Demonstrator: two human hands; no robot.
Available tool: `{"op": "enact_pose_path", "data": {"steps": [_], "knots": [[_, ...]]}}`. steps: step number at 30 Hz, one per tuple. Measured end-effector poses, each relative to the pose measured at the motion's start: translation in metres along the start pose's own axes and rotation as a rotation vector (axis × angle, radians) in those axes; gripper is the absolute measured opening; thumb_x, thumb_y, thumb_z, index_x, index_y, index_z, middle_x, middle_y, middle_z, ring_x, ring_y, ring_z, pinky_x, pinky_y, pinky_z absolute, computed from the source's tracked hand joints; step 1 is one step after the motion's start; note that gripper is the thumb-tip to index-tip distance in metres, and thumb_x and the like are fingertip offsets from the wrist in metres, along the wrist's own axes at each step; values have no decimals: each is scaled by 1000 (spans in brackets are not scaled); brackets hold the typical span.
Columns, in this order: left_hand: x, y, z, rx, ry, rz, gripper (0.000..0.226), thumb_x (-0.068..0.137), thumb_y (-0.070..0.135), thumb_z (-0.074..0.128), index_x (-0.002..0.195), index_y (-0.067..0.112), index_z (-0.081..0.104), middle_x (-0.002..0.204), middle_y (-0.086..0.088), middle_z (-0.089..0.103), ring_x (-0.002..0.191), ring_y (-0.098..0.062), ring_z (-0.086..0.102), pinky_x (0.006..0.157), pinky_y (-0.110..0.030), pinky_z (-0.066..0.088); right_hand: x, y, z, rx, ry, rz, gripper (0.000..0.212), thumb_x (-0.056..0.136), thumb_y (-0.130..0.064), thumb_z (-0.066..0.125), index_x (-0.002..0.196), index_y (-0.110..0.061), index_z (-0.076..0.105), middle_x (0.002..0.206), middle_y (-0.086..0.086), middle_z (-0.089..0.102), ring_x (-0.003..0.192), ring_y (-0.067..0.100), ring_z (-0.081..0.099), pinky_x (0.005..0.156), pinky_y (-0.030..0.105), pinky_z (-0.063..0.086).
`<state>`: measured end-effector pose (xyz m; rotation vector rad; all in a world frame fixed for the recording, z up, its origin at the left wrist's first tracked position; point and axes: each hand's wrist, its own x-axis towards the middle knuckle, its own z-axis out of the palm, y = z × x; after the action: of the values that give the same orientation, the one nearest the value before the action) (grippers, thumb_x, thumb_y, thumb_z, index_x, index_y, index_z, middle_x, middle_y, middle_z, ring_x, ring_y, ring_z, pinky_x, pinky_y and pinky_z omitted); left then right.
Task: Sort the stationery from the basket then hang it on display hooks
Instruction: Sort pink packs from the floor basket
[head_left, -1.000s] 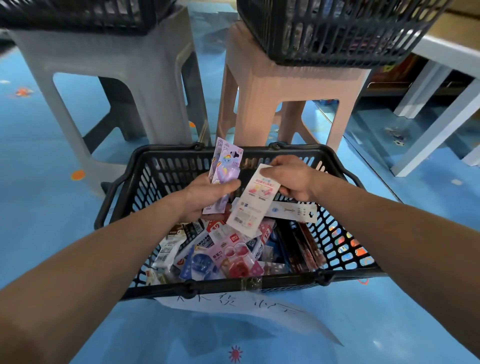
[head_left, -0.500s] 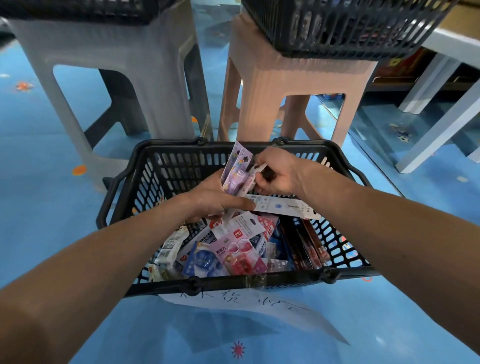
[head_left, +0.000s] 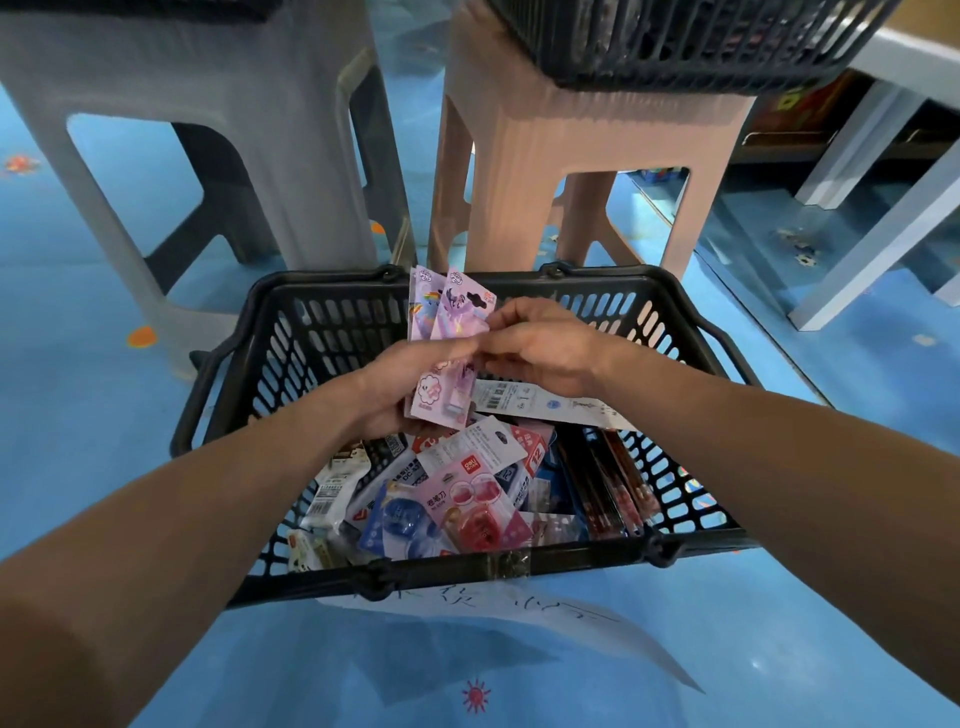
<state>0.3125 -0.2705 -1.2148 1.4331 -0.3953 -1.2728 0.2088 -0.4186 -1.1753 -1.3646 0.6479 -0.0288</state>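
Blue floor (head_left: 78, 415) lies under the black basket (head_left: 623, 278), mid-frame. My left hand (head_left: 389, 384) grips matching pink cards (head_left: 457, 322) above it, keeping like together; my right hand (head_left: 545, 353) pinches them square.

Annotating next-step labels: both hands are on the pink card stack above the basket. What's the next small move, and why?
Probably the right hand lets go of the stack's edge and dips back into the basket for another pack. The left hand already grips the pink card stack, and many loose packs lie unsorted below.
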Motion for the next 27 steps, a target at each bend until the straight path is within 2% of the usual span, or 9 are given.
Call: {"op": "enact_pose_path", "data": {"steps": [4,7,10,12,15,19,21,24,27], "knots": [[5,-8,-6,154,63,-54,44,81,20,84,121,12,67,110,-17,75,100,-36,72,89,-57,57,-4,1,-7,-140,-99,132,10,97,-8,66,94,0,60,90,13,69,82,21,73,73,27,63],[6,-14,-8,236,83,-108,27,90,17,77,115,16,66,97,-11,76,88,-30,73,80,-50,59,-5,14,-19,-531,-221,397,31,99,-24,65,110,4,65,111,18,67,95,31,75,80,35,63],[4,-14,-7,243,53,-134,27,92,15,74,117,16,64,102,-12,77,93,-31,75,78,-50,60,-6,36,-27,-891,-379,673,22,91,-5,71,111,4,68,119,22,69,103,36,73,79,33,64],[3,-15,-7,231,46,-140,29,91,14,74,119,14,65,109,-14,77,98,-35,75,82,-53,60,-6,52,-29,-1112,-509,768,26,91,-4,71,118,-3,70,127,15,67,116,30,68,85,29,60],[4,-15,-5,224,34,-149,28,92,12,73,118,14,65,114,-17,75,103,-36,73,80,-52,61,-7,60,-24,-1361,-619,694,28,98,-10,60,118,-24,75,139,-2,60,123,17,60,80,20,52],[3,-14,-4,238,54,-145,23,91,11,73,113,14,66,110,-16,77,95,-32,76,77,-51,62,-11,60,-5,-1452,-775,736,36,103,-8,52,131,-25,66,137,2,63,86,12,74,72,21,50],[1,-14,-4,226,48,-138,21,91,9,73,111,14,67,108,-15,77,95,-33,75,84,-55,60,-10,64,-1,-1486,-811,731,37,101,-11,58,136,-22,63,133,4,67,80,9,74,73,22,51],[-3,-13,-8,211,51,-133,23,91,8,72,113,13,67,110,-16,77,102,-36,74,95,-59,55,-9,57,-10,-1419,-738,642,31,96,-22,68,126,-26,70,122,2,71,92,14,68,80,27,52],[-6,-11,-12,214,82,-115,23,91,8,73,113,11,67,109,-16,77,100,-33,75,94,-54,57,-11,31,-24,-1282,-568,430,16,88,-30,76,102,-37,79,111,-10,73,103,15,60,95,38,45]]}}
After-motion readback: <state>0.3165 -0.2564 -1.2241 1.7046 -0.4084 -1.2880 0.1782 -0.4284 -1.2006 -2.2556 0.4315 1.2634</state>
